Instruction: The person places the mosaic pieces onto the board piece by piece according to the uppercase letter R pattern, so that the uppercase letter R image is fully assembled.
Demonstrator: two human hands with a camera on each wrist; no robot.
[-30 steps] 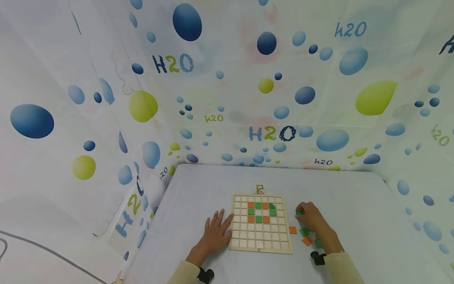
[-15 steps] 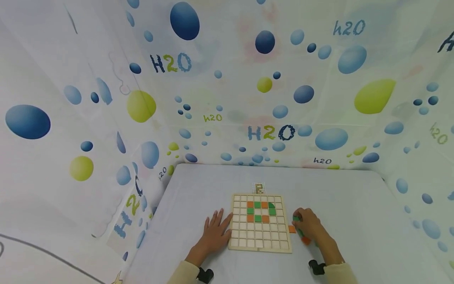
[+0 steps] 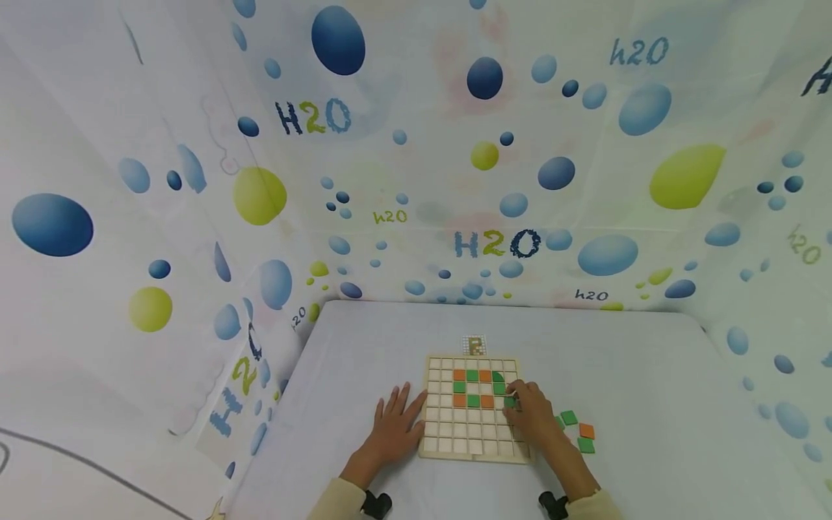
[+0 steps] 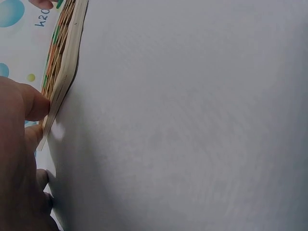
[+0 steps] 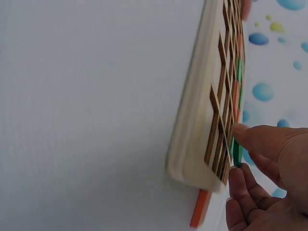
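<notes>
A wooden grid board lies on the table. Orange tiles and green tiles form a ring in its upper cells, with a round-cornered green piece at the ring's top right. My left hand rests flat along the board's left edge, fingers spread and touching it. Over the right side of the board, my right hand pinches a green tile between thumb and fingers, just beside the ring. In the right wrist view an orange tile sticks out from the board's near edge.
Loose green tiles and an orange tile are scattered right of the board, partly behind my right forearm. A small patterned card lies at the board's far edge. Bubble-printed curtains surround the white table.
My right hand has moved left from the loose tiles to over the board's right side, carrying a green tile. The left hand stays at the board's edge.
</notes>
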